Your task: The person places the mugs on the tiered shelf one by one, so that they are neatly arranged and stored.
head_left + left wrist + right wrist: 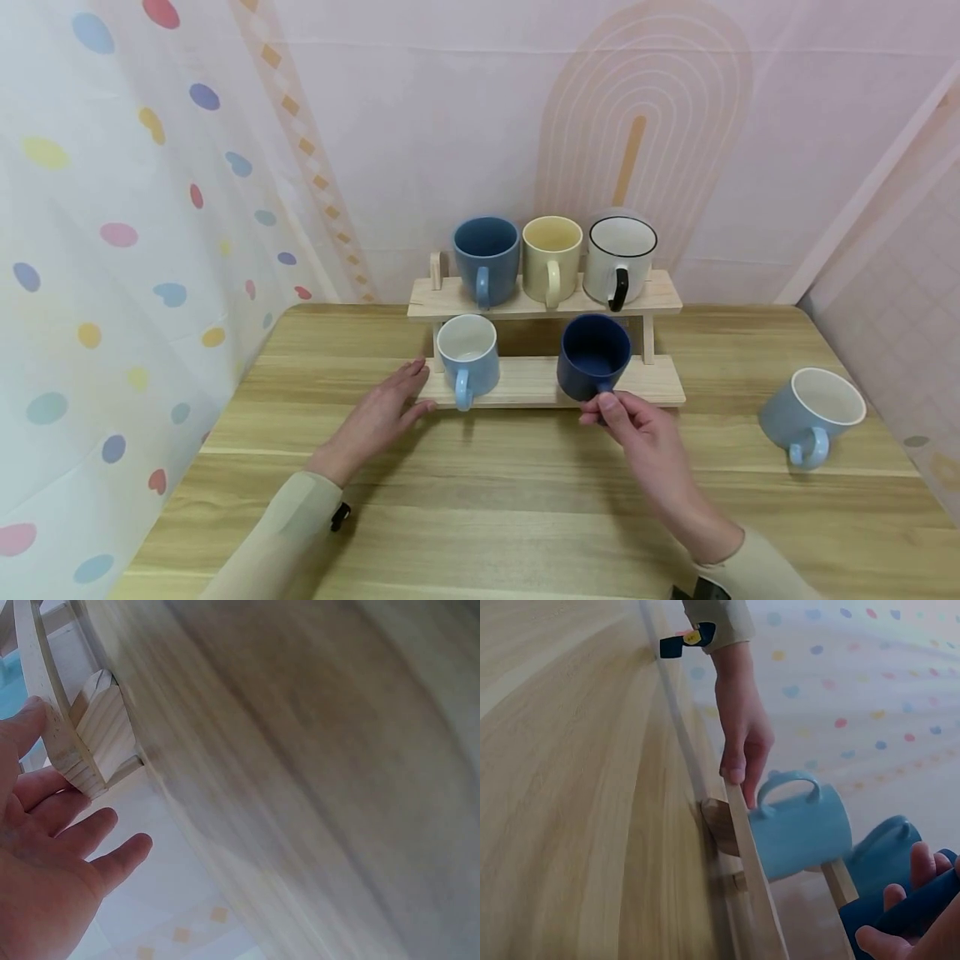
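My right hand (pixel 651 446) pinches the handle of a navy blue mug (pixel 581 371) at the right part of the lower tier of a two-tier wooden shelf (pixel 528 379). Whether that mug's base touches the board cannot be told. At the shelf's left end, my left hand (pixel 375 414) holds the lower board's corner, thumb at the front edge and fingers around the end. The left wrist view shows this hand (pixel 45 855) against the wood, its outer fingers loosely spread. Beside it stands a light blue mug (pixel 483 371) with a white inside, handle facing me.
On the upper tier stand a blue mug (pixel 501 271), a pale yellow mug (pixel 534 271) and a white mug (pixel 600 275) with black rim and handle. Another light blue mug (pixel 783 412) stands on the wooden table (pixel 480 517) at the right. Patterned curtains (pixel 420 133) hang behind.
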`<state>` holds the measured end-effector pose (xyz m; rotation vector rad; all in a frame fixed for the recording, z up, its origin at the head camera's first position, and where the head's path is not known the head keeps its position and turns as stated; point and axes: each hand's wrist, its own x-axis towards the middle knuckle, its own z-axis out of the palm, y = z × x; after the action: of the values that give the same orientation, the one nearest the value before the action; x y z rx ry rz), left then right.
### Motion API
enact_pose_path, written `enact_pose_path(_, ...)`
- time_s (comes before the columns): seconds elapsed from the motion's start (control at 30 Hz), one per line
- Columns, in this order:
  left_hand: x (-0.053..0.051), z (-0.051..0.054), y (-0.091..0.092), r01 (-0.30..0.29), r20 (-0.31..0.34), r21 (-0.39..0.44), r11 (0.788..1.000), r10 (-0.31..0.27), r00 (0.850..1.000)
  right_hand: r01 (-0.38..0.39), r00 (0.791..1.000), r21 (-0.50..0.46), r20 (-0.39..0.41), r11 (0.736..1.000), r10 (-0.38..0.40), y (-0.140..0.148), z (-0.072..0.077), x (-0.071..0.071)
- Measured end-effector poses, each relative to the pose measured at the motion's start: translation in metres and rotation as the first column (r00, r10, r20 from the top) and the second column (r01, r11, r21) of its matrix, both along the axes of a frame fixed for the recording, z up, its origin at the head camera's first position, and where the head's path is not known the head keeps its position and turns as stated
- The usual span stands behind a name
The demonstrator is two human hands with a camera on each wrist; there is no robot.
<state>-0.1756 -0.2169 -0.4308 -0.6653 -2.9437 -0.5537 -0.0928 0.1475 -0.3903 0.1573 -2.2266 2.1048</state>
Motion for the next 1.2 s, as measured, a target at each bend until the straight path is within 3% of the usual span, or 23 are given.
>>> enact_pose_path(0.47,0.000,-0.001,0.000,0.002,0.005,0.006,1.000,-0.002,1.000,-0.064,0.996,-0.096,0.050,0.993,0.069,-0.029,-0.012,-0.012)
enact_pose_path(0.73,-0.001,-0.002,0.000,0.011,-0.005,0.023,1.000,-0.011,1.000,-0.079,0.993,-0.060,0.086,0.995,0.084,-0.039,-0.020,-0.019)
enact_pose_path(1.2,-0.001,-0.001,0.000,0.011,-0.003,0.027,1.000,-0.011,1.000,-0.085,0.993,-0.094,0.071,0.992,0.092,-0.053,-0.024,-0.028)
